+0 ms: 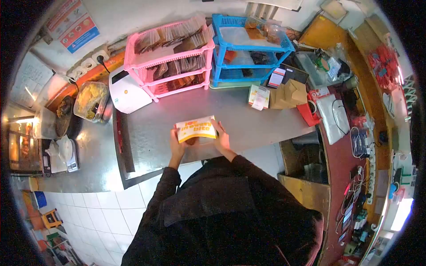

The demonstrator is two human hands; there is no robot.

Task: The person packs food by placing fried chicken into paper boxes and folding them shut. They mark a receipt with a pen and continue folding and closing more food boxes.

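Note:
A white and yellow printed packet (196,128) is held up over the front part of the metal table (155,122). My left hand (176,141) grips its left end, and my right hand (221,136) grips its right end with the fingers at the edge. Under the packet's lower edge a small brown item (192,141) shows in part; whether it touches the packet cannot be made out.
Behind stand a pink rack (171,55) and a blue rack (250,48) with bagged goods. A white device (128,92) and a food tub (91,101) are left, a scale (70,155) farther left. Cardboard boxes (288,94) and a red tape dispenser (308,114) are right.

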